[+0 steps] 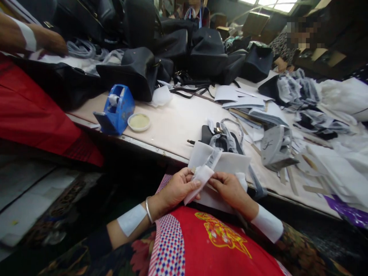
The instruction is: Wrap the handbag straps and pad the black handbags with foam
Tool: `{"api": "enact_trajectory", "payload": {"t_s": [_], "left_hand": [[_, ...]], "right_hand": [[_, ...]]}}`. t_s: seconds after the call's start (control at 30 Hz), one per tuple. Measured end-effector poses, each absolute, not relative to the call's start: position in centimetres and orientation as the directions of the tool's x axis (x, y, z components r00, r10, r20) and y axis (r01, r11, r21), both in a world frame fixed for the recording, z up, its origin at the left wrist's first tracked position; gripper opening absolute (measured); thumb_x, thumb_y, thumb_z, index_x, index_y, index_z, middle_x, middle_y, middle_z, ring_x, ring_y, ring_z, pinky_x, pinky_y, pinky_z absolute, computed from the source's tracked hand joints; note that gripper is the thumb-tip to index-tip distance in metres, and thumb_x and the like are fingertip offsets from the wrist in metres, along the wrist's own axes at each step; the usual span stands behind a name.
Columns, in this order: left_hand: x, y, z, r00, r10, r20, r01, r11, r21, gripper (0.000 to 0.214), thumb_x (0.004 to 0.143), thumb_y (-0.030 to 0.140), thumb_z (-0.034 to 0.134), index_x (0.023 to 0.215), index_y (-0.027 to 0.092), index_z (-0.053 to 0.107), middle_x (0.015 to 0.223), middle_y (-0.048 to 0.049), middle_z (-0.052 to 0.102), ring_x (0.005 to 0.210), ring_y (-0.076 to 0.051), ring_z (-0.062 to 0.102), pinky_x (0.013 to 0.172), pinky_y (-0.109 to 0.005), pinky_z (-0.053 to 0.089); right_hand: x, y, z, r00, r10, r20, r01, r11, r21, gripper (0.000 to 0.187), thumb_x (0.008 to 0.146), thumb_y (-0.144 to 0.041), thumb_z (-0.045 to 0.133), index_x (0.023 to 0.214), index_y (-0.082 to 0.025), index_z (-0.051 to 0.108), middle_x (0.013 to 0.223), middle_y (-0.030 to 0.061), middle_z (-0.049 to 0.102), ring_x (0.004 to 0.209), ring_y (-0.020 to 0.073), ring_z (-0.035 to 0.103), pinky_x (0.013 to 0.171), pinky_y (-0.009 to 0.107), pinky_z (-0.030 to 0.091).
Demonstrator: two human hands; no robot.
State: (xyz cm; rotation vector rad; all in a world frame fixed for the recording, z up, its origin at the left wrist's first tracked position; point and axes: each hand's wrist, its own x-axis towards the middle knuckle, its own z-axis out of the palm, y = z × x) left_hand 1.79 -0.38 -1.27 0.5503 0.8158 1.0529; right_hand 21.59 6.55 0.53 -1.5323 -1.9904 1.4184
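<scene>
Bright window, long pale table

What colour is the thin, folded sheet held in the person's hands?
The thin, folded sheet is white; it shows best in the head view.

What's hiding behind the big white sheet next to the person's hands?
A black bag pokes out, with clear plastic on it. The white sheet covers its near side, so I can't see that part.

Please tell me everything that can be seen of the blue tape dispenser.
The blue tape dispenser looks like hard plastic, scuffed on its side, with a whitish roll in its upper opening. It stands upright on the table near its front edge, just left of a shallow round dish in the picture; nothing holds it.
</scene>
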Motion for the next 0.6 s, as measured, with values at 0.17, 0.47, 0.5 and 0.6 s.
{"api": "enact_trajectory", "payload": {"t_s": [0.17,0.47,0.5,0.6], "left_hand": [[1.7,-0.3,-0.7,0.241,0.892,-0.382,-0.484,0.452,0.749,0.051,0.075,0.045,0.082,0.107,0.013,0.059,0.088,-0.0053,0.069,0.056,-0.011,0.065,0.050,-0.020,0.050],[1.4,-0.2,-1.1,0.272,0.889,-0.368,-0.392,0.452,0.801,0.049,0.080,0.049,0.076,0.111,0.013,0.062,0.078,-0.0029,0.069,0.056,-0.011,0.065,0.048,-0.017,0.046],[1.5,-0.2,-1.2,0.271,0.887,-0.373,-0.384,0.455,0.803,0.049,0.080,0.049,0.076,0.110,0.013,0.062,0.078,-0.0031,0.069,0.056,-0.011,0.065,0.048,-0.017,0.046],[1.6,-0.1,-1.1,0.258,0.884,-0.391,-0.369,0.464,0.806,0.049,0.079,0.050,0.077,0.107,0.012,0.061,0.078,-0.0039,0.070,0.056,-0.011,0.065,0.048,-0.017,0.046]], "right_hand": [[19.8,6.6,1.5,-0.443,0.840,-0.314,0.496,-0.062,-0.866,0.024,0.082,-0.035,0.058,0.082,-0.016,0.072,0.080,0.0035,0.074,0.076,0.0204,0.064,0.072,0.031,0.050],[22.4,6.1,3.0,-0.473,0.681,-0.559,0.590,-0.226,-0.775,0.022,0.082,-0.035,0.062,0.084,-0.015,0.068,0.065,-0.0012,0.063,0.049,0.0102,0.049,0.048,0.023,0.035],[22.4,6.1,2.9,-0.470,0.705,-0.531,0.599,-0.188,-0.778,0.022,0.083,-0.036,0.061,0.077,-0.015,0.066,0.063,-0.0012,0.062,0.051,0.0100,0.048,0.050,0.023,0.035],[22.0,6.4,2.0,-0.480,0.762,-0.435,0.614,-0.061,-0.787,0.029,0.085,-0.038,0.059,0.068,-0.015,0.065,0.060,-0.0016,0.059,0.055,0.0104,0.047,0.053,0.023,0.033]]}}
